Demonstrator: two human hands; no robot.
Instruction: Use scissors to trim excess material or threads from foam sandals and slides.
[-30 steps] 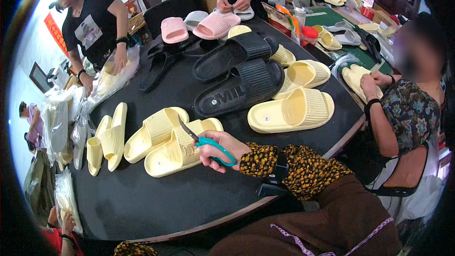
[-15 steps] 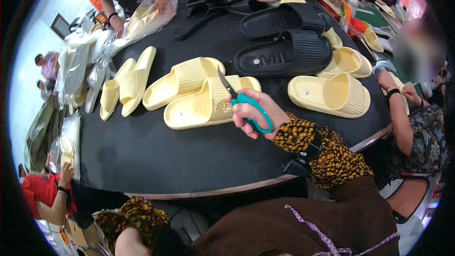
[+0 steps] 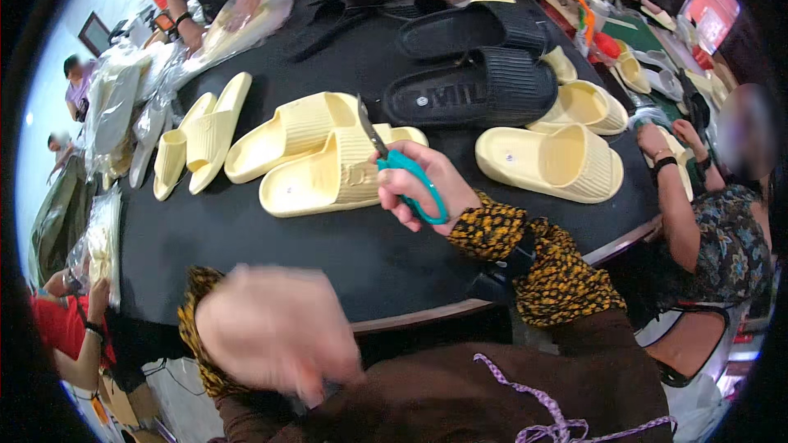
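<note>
Progress: no cut is being shown; finished and remaining work cannot be told apart | nearest yellow slipper (image 3: 316,180): being borne by black surface (image 3: 180,238), right hand's (image 3: 431,180) nine o'clock | right: teal scissors (image 3: 398,164) being gripped, closed hold | left hand (image 3: 275,320): being shown blurred, right hand's eight o'clock, grip cannot be told

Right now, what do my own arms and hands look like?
Your right hand and blurred left hand are gloveless. Both sleeves are black with a yellow-orange pattern; the right one looks bunched, with a dark band across it.
</note>
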